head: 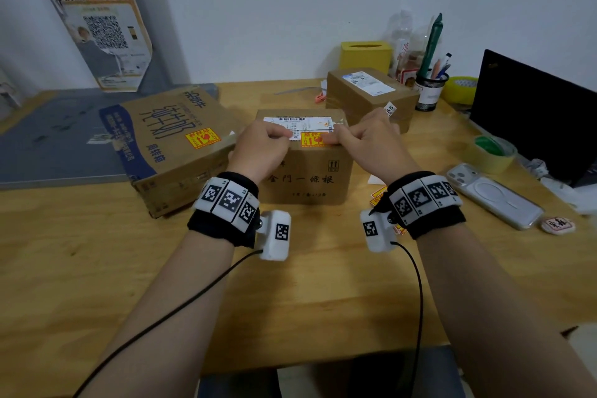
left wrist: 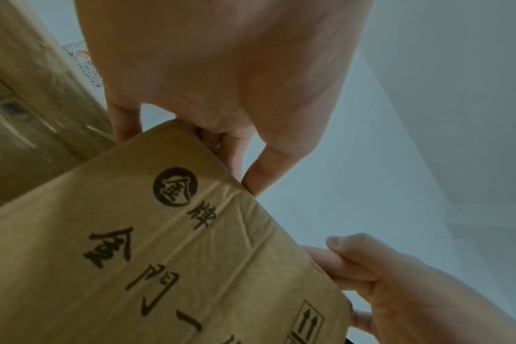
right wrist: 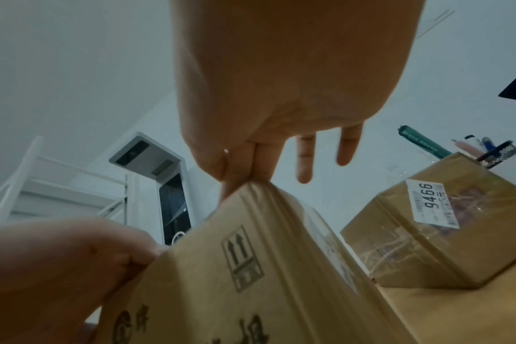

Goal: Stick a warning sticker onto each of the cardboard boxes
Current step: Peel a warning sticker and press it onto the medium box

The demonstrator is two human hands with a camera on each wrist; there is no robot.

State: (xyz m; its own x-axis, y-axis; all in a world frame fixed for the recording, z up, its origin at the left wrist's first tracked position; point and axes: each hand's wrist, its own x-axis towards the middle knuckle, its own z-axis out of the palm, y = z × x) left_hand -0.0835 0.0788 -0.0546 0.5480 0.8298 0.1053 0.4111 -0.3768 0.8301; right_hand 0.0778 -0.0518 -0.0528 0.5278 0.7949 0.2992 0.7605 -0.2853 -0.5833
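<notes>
Both hands press a yellow warning sticker (head: 310, 139) onto the top front edge of the middle box (head: 303, 178).

Nearest, the wooden table (head: 290, 294) carries that box at centre. The left hand (head: 261, 149) sits at the sticker's 9 o'clock, fingers curled down over the box's edge and touching its top; the right hand (head: 365, 142) sits at 3 o'clock, thumb and forefinger pressed on the sticker's edge, the other fingers loosely extended. At the middle box's 9 o'clock lies a large printed box (head: 168, 145), already bearing a yellow sticker (head: 203, 138). At 1 o'clock, farther back, a taped box (head: 365, 97) shows no yellow sticker on its visible faces. Loose stickers (head: 378, 195) lie at 4 o'clock, partly hidden by the right wrist.
</notes>
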